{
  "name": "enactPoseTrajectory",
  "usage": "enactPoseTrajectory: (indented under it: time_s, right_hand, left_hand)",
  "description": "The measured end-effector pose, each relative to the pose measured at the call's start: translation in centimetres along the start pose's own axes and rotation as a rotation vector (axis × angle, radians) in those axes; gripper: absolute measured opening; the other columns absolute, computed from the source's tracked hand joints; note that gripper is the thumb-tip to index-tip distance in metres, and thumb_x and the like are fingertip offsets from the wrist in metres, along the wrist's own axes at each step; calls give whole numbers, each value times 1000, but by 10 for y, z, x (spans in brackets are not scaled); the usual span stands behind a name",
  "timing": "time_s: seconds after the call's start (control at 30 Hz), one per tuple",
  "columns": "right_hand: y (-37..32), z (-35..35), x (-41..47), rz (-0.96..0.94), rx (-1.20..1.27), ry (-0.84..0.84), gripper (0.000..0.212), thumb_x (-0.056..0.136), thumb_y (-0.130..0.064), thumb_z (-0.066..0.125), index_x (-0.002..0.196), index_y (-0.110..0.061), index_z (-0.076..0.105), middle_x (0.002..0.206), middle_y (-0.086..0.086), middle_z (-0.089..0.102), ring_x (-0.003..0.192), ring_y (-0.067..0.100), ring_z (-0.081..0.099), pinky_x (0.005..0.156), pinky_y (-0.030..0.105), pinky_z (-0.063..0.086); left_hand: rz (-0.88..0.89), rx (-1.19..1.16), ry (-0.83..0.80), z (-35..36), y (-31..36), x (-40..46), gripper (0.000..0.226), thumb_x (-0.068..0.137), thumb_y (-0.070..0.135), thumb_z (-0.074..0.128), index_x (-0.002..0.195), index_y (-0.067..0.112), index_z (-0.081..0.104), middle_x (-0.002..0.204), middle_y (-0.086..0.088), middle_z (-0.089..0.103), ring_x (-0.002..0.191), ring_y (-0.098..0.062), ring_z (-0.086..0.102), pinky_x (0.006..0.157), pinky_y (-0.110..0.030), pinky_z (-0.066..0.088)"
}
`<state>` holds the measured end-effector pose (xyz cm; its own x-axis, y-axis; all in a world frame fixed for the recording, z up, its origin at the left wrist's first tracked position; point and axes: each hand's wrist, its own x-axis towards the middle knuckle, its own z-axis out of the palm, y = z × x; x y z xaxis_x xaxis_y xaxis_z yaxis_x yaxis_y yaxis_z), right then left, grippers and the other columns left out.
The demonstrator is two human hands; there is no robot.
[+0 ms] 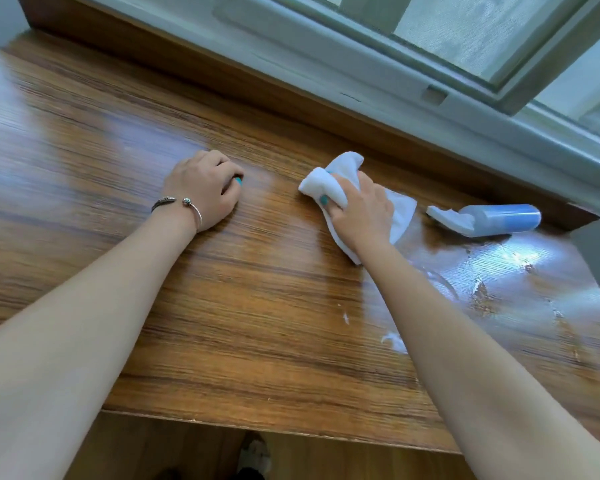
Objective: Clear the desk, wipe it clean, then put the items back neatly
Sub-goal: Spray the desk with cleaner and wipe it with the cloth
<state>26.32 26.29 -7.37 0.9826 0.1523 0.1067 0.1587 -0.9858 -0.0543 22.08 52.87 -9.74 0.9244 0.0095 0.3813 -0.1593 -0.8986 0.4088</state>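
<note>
A wooden desk [222, 306] fills the view. My right hand [359, 213] grips a white cloth [329, 181] bunched against the desk top near its back edge. My left hand [205, 188] rests on the wood to the left of the cloth, fingers curled under, holding nothing that I can see. A bracelet sits on that wrist. A spray bottle [492, 220] with blue liquid lies on its side at the right, nozzle toward the cloth.
Wet streaks and droplets [499, 271] shine on the right part of the desk. A raised wooden ledge [291, 95] and a window frame [430, 64] run along the back. The desk's front edge [257, 424] is near me, with floor and a foot below.
</note>
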Motion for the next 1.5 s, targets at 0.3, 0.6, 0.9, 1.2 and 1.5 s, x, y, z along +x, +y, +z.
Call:
enactPoseTrajectory:
  time_s: [0.3, 0.6, 0.9, 1.2, 1.5]
  right_hand:
    - [-17, -13, -203, -157, 108, 43, 52, 83, -52, 51, 134, -45, 44, 145, 2, 42, 129, 28, 41, 104, 50, 33]
    - [-20, -13, -129, 13, 39, 64, 47, 88, -56, 38, 133, -46, 48, 145, -2, 44, 129, 28, 41, 108, 49, 23]
    - [-14, -22, -80, -3, 90, -11, 42, 93, -52, 45, 134, -45, 43, 136, -3, 44, 122, 30, 39, 94, 48, 35]
    - [-1, -9, -96, -281, 178, -80, 50, 85, -55, 41, 135, -51, 35, 150, -2, 40, 131, 29, 44, 100, 52, 35]
    - [-68, 10, 112, -293, 86, -90, 47, 94, -54, 40, 141, -54, 33, 148, -2, 35, 130, 30, 33, 104, 51, 25]
  left_hand:
    - [-7, -6, -22, 0, 5, 3, 25, 91, 23, 54, 110, 14, 68, 114, -11, 62, 109, -34, 52, 90, -43, 43]
    - [2, 17, -89, 2, 1, 4, 34, 94, 34, 47, 119, 17, 63, 123, -7, 58, 116, -30, 48, 97, -42, 40]
    - [104, 279, -97, -12, 17, 0, 36, 86, 28, 39, 98, 9, 67, 104, -14, 65, 99, -35, 57, 83, -42, 41]
    - [-153, 150, -159, 20, 26, 56, 32, 93, 28, 46, 123, 25, 59, 125, -4, 54, 118, -27, 45, 92, -40, 37]
    - [-229, 150, -69, 38, 17, 59, 46, 85, 34, 35, 116, 13, 62, 125, -6, 56, 120, -28, 46, 94, -42, 35]
